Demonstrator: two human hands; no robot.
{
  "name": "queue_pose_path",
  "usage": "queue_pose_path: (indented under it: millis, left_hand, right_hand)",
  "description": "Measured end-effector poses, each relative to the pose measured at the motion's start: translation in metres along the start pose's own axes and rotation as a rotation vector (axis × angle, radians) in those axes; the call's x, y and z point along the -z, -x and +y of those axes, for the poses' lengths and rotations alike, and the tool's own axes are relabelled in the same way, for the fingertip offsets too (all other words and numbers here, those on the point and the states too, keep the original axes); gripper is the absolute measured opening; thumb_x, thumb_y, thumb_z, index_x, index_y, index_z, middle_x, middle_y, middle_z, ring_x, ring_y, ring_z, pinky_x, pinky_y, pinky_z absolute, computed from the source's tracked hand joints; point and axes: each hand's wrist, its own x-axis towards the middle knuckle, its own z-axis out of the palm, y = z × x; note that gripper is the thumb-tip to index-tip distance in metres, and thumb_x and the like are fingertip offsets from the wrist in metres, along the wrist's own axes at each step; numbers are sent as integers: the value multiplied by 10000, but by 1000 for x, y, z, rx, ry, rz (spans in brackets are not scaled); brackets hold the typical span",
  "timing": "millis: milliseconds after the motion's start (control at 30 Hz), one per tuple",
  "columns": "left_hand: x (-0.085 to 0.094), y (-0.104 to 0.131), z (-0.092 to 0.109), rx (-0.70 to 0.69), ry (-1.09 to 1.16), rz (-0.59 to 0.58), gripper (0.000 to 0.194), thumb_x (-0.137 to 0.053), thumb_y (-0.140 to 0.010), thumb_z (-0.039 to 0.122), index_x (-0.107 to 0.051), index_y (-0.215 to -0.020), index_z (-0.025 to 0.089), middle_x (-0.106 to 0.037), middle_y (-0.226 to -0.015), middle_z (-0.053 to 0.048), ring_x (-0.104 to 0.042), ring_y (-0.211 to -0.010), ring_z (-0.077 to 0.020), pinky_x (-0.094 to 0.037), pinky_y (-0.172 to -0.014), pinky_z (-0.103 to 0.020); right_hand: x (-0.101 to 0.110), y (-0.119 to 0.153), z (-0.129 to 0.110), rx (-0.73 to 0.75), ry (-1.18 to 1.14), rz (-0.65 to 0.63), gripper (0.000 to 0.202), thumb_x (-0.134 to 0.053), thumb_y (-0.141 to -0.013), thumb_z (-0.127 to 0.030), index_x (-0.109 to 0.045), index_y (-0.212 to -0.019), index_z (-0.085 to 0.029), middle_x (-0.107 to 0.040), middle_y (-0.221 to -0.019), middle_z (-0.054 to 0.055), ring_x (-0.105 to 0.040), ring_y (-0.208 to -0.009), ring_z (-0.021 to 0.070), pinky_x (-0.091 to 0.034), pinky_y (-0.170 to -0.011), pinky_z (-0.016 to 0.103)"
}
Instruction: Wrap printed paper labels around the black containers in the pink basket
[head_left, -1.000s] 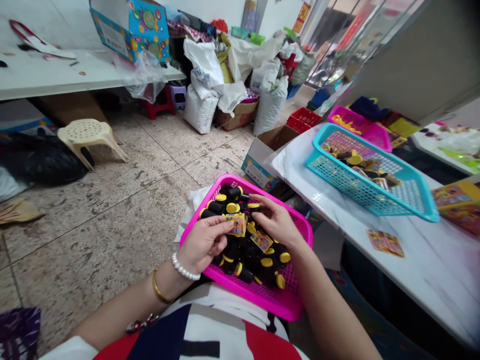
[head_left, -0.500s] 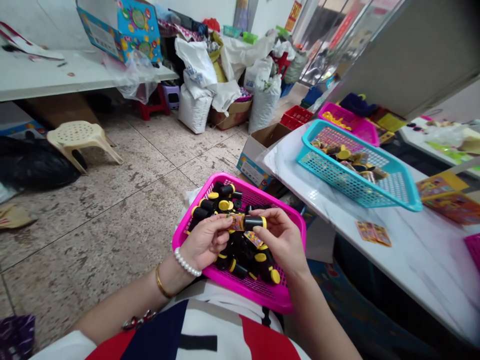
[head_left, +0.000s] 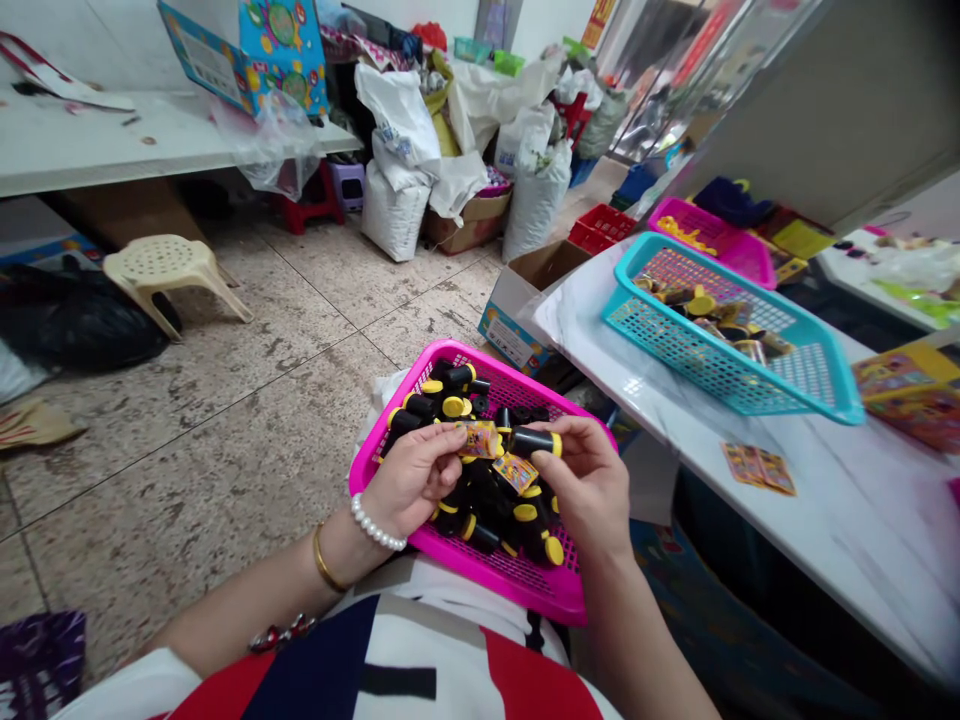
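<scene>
I report from a distance through the head camera. The left hand (head_left: 420, 475) pinches a printed yellow label (head_left: 480, 440) by its near end between thumb and fingers. The right hand (head_left: 589, 470) grasps a small black bottle (head_left: 531, 442), laid sideways, its yellow cap (head_left: 556, 444) towards the palm. What has just changed: a second ago the right hand was down among the bottles in the basket; half a second ago it had one raised, its dark end against the label; at present a slight gap separates the two. I judge this to mean that picking up is done and the label is not yet on the bottle. Both pieces are over the pink basket (head_left: 487, 581), which sits against the person's lap and contains many loose black bottles (head_left: 482, 535) and a second label (head_left: 515, 472). On the worktop (head_left: 847, 510) to the right I note further labels (head_left: 757, 468) lying flat near a turquoise basket (head_left: 690, 360).
</scene>
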Motion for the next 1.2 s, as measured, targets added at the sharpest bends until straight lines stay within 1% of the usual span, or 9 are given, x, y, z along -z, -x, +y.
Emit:
queue_pose_path:
  millis: [133, 267, 333, 467, 567, 667, 800, 933, 1200]
  left_hand:
    - [-2, -3, -1, 19, 21, -12, 212, -769, -678, 184, -600, -782, 111, -550, -583, 50, -403, -354, 5, -197, -293, -92]
    - [-1, -7, -5, 56, 49, -60, 219, -742, -713, 191, -607, -858, 99, -523, -600, 58, -374, -356, 13, -210, -303, -93]
    - [-1, -8, -6, 67, 63, -64, 215, -738, -713, 189, -599, -849, 98, -525, -619, 54, -362, -357, 18, -197, -302, -95]
    - [0, -10, -6, 46, 55, -61, 216, -736, -712, 207, -571, -809, 107, -518, -615, 57, -343, -349, 23, -186, -301, -99]
    - [0, -8, -6, 12, -75, -62, 221, -717, -746, 262, -553, -830, 140, -487, -530, 75, -347, -320, 2, -163, -297, -107]
    - [-1, -6, -6, -66, -225, -25, 228, -687, -784, 326, -522, -819, 173, -463, -449, 82, -350, -292, -22, -137, -292, -112]
    - [-3, -5, -4, -66, -247, -16, 253, -692, -776, 353, -517, -814, 174, -463, -443, 81, -332, -289, -22, -128, -284, -116]
    - [-3, -7, -3, -29, -134, -7, 299, -758, -705, 305, -538, -821, 140, -536, -597, 48, -353, -352, 8, -144, -299, -99]
    - [-3, -9, -3, 44, -29, -71, 248, -746, -719, 230, -581, -852, 100, -460, -598, 73, -295, -361, 28, -151, -313, -99]
  right_hand:
    - [5, -6, 2, -113, -164, -99, 258, -730, -757, -276, -550, -939, -241, -723, -994, 40, -689, -901, 204, -551, -822, 348]
    - [-2, -8, 1, -219, -123, -163, 260, -734, -747, -256, -517, -887, -234, -740, -911, 28, -710, -836, 198, -568, -754, 317]
    - [-6, -6, -3, -214, -62, -153, 264, -729, -750, -250, -500, -881, -235, -742, -885, 24, -714, -838, 198, -573, -743, 303]
    - [-7, 0, -9, -141, 92, -186, 282, -722, -750, -231, -480, -894, -240, -722, -1058, 68, -707, -927, 220, -578, -777, 326]
    - [-5, 2, -9, -85, 209, -164, 291, -714, -753, -220, -476, -918, -246, -698, -1131, 87, -688, -1000, 237, -568, -841, 366]
    - [-5, 2, -7, -81, 185, -165, 302, -714, -753, -213, -468, -923, -251, -690, -1150, 90, -673, -1040, 237, -559, -872, 372]
    - [-4, -2, -10, -167, 53, -178, 295, -727, -749, -231, -468, -889, -247, -722, -1059, 62, -711, -914, 213, -580, -768, 318]
    - [1, -5, -13, -230, -37, -115, 281, -740, -741, -266, -502, -888, -239, -747, -920, 28, -716, -847, 201, -571, -730, 290]
    - [-5, -3, -9, -264, -64, -116, 304, -761, -700, -290, -498, -843, -234, -741, -860, 16, -710, -797, 187, -569, -720, 293]
